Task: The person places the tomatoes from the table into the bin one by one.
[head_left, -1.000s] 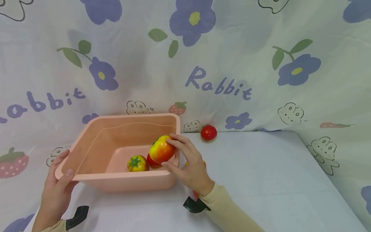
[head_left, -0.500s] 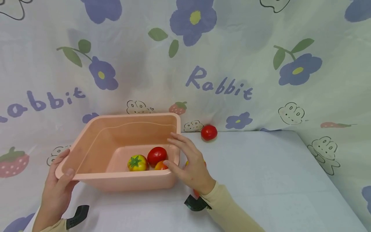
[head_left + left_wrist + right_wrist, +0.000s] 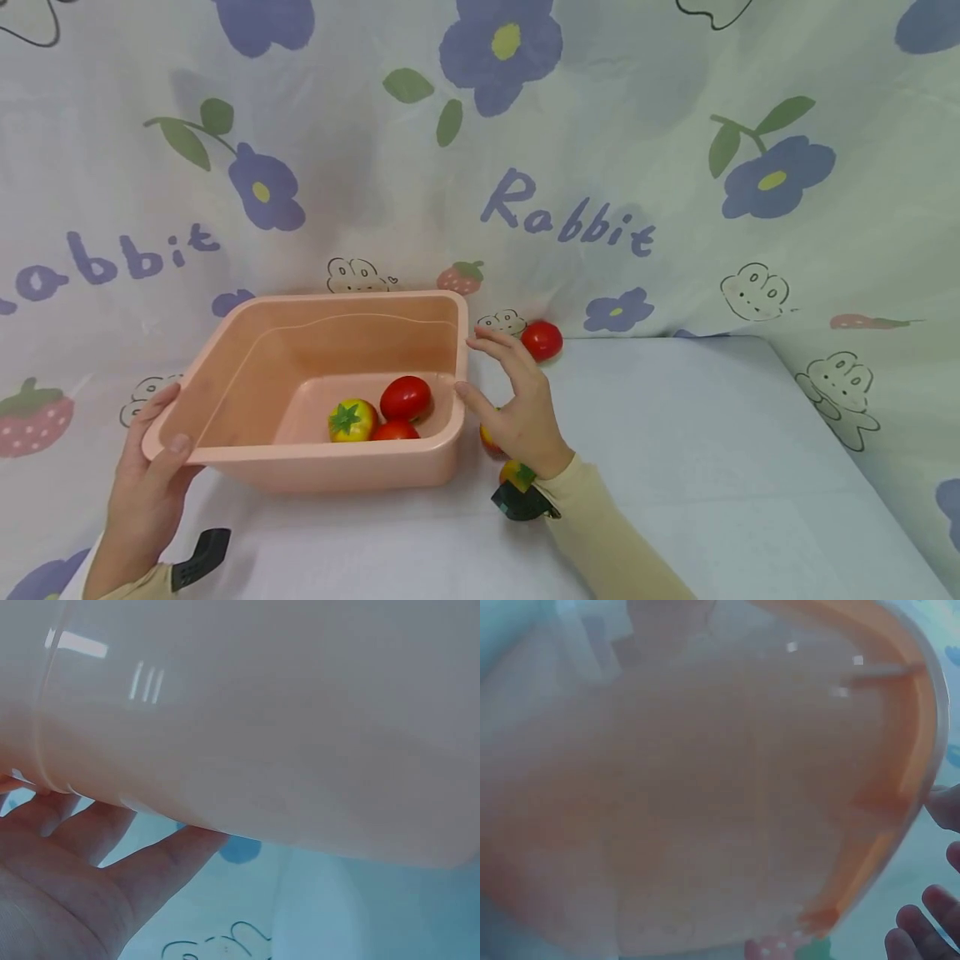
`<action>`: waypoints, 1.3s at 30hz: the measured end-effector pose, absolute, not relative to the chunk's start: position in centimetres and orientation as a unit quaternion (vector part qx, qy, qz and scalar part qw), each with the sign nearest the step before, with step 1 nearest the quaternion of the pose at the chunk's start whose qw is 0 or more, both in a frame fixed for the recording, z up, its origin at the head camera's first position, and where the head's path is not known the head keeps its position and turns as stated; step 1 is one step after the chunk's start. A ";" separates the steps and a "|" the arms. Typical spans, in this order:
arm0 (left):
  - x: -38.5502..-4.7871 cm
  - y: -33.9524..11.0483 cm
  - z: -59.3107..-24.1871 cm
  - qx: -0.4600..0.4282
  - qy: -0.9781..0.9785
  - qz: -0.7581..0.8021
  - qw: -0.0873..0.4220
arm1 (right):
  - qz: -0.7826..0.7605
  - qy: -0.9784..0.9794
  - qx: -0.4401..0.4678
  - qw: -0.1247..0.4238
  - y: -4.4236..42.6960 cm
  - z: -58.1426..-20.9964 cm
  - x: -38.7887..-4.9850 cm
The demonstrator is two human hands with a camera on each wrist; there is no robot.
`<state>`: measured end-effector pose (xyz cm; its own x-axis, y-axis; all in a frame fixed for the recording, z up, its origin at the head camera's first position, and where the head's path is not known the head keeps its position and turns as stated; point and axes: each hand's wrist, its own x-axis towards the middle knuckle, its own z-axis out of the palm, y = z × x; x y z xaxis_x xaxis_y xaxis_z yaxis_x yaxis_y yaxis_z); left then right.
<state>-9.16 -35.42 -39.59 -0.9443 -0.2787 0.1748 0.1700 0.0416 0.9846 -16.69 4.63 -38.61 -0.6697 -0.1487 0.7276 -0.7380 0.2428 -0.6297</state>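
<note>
A pink plastic basin [image 3: 322,467] sits at the left of the table. My left hand [image 3: 146,492] grips its left rim, thumb over the near corner; in the left wrist view the fingers [image 3: 161,870] lie against the basin's outer side. Beyond the right rim is my right hand [image 3: 528,417], fingers loosely spread and holding nothing, thumb tip at or very near the rim. Inside the basin are a yellow-red tomato [image 3: 352,420] with a green star-shaped top, a red tomato [image 3: 406,398] and another red one [image 3: 396,430] partly hidden by the front wall.
Outside the basin, a red tomato [image 3: 542,341] lies at the table's back edge. Two yellow-red ones, a farther tomato [image 3: 490,440] and a nearer tomato [image 3: 516,475], are partly covered by my right hand and wrist strap. A patterned cloth [image 3: 600,167] hangs behind the table.
My right hand let go of a yellow-red tomato inside the basin, which dropped behind the front wall. The hand then moved right, out past the rim. My left hand stayed put.
</note>
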 end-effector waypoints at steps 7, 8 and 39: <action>-9.2 -35.5 -39.7 0.027 -0.695 -0.700 0.164 | 0.540 -0.747 0.258 0.288 6.7 -39.1 -18.4; -9.2 -35.5 -39.8 0.025 -0.694 -0.701 0.164 | 0.542 -0.749 0.251 0.287 7.0 -39.2 -18.7; -9.1 -35.4 -39.7 0.016 -0.677 -0.716 0.170 | 0.587 -0.769 0.125 0.221 11.7 -44.9 -23.6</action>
